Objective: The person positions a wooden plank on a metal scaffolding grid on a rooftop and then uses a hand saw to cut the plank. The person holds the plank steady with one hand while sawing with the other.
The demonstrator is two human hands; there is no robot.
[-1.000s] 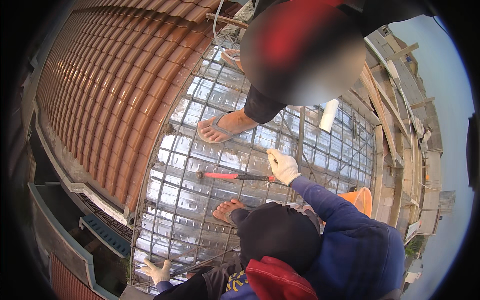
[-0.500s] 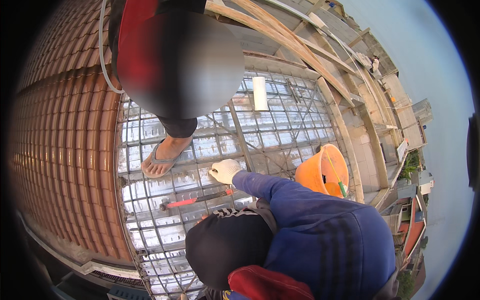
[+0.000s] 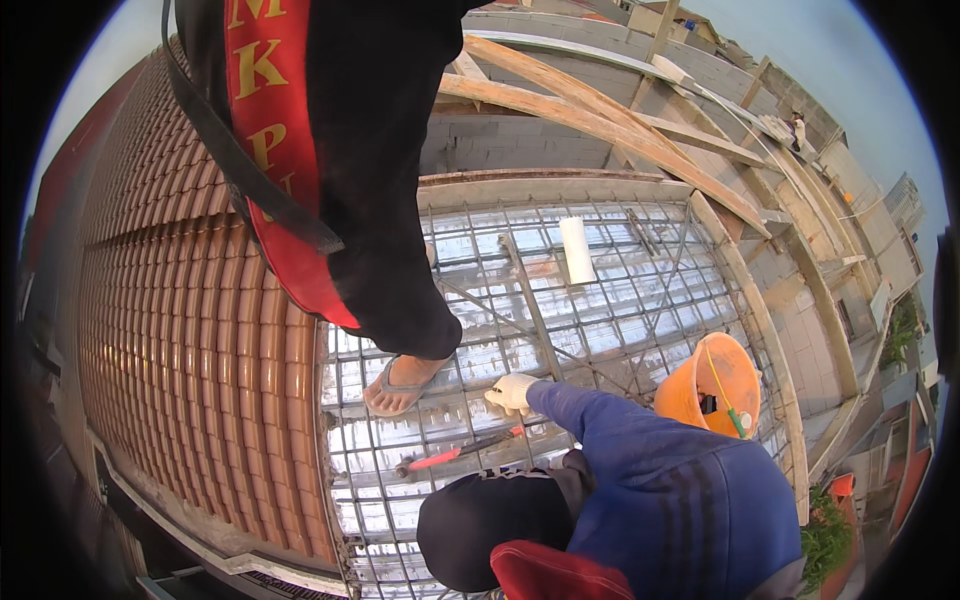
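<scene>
My right hand (image 3: 510, 393), in a white glove and blue sleeve, is low over the steel rebar grid (image 3: 370, 450) on shiny metal decking, fingers curled; what they hold is unclear. Beside it lies a red-and-black long-handled tool (image 3: 436, 458). Just beyond, another person's sandalled foot (image 3: 400, 390) stands on the grid below a black, red-striped trouser leg (image 3: 375, 170). An orange bucket (image 3: 685, 385) with a green-handled item inside is to the right. My bent, black-clad knee (image 3: 480, 530) fills the bottom; my left hand is out of sight.
A white cylindrical roll (image 3: 577, 250) lies on the grid. Glossy tiled roof (image 3: 190, 380) runs along the left edge. Timber planks (image 3: 600, 120) and a concrete border (image 3: 775, 350) bound the back and right. Block walls, rooftops and a small distant person (image 3: 797, 130) are further right.
My view has swung toward the back and right, bringing the bucket and planks into fuller view. My left hand has dropped out of sight; my right stays low by the tool.
</scene>
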